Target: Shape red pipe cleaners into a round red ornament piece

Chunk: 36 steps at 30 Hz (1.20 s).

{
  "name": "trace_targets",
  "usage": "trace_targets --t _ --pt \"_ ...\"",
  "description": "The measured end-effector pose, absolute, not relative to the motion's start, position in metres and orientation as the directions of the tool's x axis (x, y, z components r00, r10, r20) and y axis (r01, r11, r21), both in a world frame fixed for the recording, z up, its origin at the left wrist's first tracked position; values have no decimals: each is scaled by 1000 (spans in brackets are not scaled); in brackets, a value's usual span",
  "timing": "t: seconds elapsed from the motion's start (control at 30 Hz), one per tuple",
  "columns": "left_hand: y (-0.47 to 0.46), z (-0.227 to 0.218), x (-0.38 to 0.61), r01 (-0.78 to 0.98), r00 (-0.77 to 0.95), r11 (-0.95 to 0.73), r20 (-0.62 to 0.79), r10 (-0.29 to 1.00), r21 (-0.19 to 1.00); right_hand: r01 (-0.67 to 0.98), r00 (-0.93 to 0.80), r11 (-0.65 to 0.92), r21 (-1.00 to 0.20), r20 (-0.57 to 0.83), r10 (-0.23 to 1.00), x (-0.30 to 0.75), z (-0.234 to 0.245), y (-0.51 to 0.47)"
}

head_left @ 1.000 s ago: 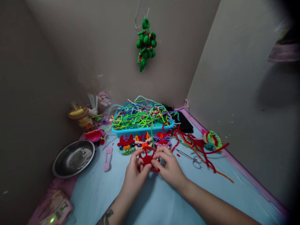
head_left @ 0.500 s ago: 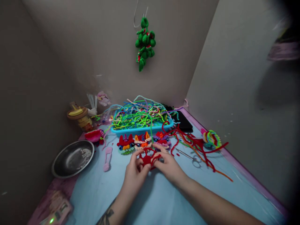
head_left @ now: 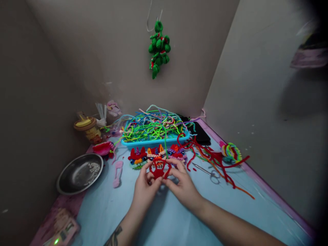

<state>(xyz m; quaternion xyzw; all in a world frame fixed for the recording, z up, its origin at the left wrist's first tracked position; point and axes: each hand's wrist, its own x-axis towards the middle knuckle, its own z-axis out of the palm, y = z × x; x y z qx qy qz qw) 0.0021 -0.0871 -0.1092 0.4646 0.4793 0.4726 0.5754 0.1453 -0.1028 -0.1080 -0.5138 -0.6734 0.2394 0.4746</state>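
Note:
Over the light blue table (head_left: 179,222), my left hand (head_left: 144,189) and my right hand (head_left: 182,182) both pinch a small red pipe-cleaner figure (head_left: 158,168) with looped arms. It is held just above the tabletop between my fingertips. Right behind it stand three finished colourful pipe-cleaner figures (head_left: 156,154) in a row. Farther back a blue tray (head_left: 153,141) is heaped with pipe cleaners of many colours.
A steel bowl (head_left: 80,173) with small white beads sits at the left. Scissors (head_left: 208,172) and loose red and orange pipe cleaners (head_left: 217,160) lie at the right, near a rainbow coil (head_left: 232,152). A green figure (head_left: 159,48) hangs on the wall. A black phone (head_left: 201,134) lies by the tray.
Both hands have turned and lifted the red figure slightly, so its loops now stand up more. The hands stay in much the same place.

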Motion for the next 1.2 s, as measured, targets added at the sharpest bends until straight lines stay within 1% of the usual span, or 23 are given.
trace_targets --t 0.17,0.23,0.33,0.43,0.53,0.6,0.73,0.9,1.1,1.2 --pt "-88 -109 1 -208 166 172 -138 976 963 429 -17 302 -851 327 945 146 -113 -102" --pt "-88 -110 0 -218 179 181 -143 973 959 403 -26 282 -871 298 954 145 -115 -101" --pt "-88 -111 0 -162 174 151 -122 977 975 342 -28 259 -903 265 964 145 -116 -101" --pt "-90 -109 1 -39 159 87 -80 984 995 269 -3 216 -939 224 975 147 -113 -100" --pt "-92 -108 1 52 193 38 -48 980 998 213 36 161 -964 172 984 151 -111 -98" --pt "-92 -109 0 77 220 27 -43 975 997 187 50 133 -973 145 988 152 -111 -96" --pt "-90 -112 -2 97 249 44 -67 966 994 148 19 89 -985 92 996 153 -114 -92" --pt "-89 -111 -2 53 269 76 -88 959 996 190 -5 74 -979 74 997 154 -114 -88" --pt "-91 -113 -2 68 271 32 -50 961 997 268 -41 90 -959 82 996 153 -111 -88" --pt "-91 -114 -3 136 192 -28 1 981 990 283 -44 91 -955 81 996 154 -113 -87"
